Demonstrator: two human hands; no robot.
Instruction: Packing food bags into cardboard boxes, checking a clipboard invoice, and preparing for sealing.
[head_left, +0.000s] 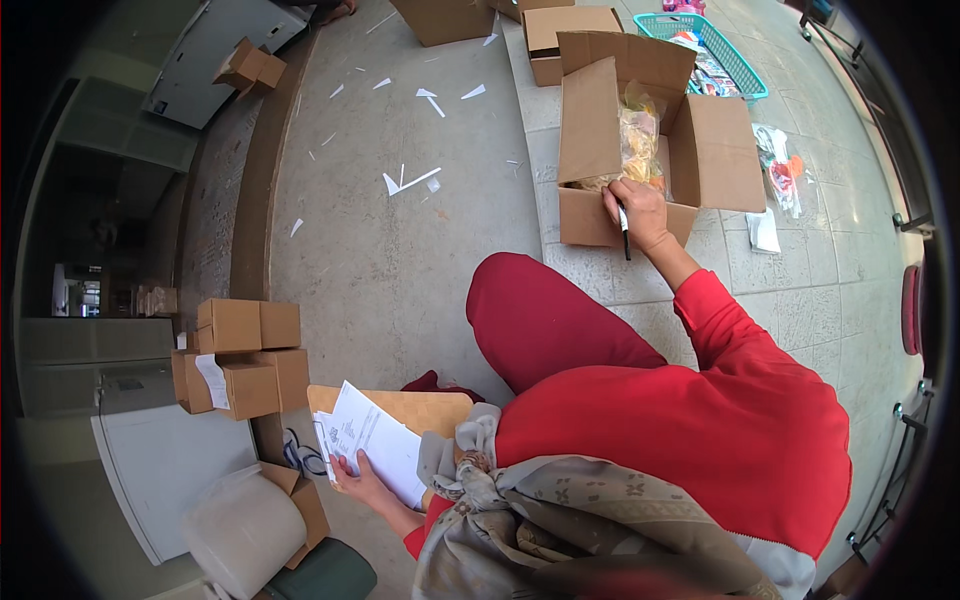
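Note:
My right hand (637, 210) holds a black and white pen (624, 231) and rests at the near edge of an open cardboard box (735, 169). Inside the box lie clear plastic bags of yellowish goods (640, 146); the box's left flap hides part of them. Toward the lower left, my left hand (361, 481) grips the edge of a clipboard (442, 405), its thumb over white printed sheets (375, 427). A wrapped item with red and orange parts (784, 176) and a folded white paper (763, 231) lie right of the box on the tiles.
A turquoise basket (731, 56) with packets and a closed carton (544, 71) stand beyond the box. Paper scraps (412, 181) litter the concrete floor. Stacked cartons (277, 375), sandals (300, 454) and a white plastic-wrapped roll (244, 532) are at the left. A step edge (536, 195) divides the floor.

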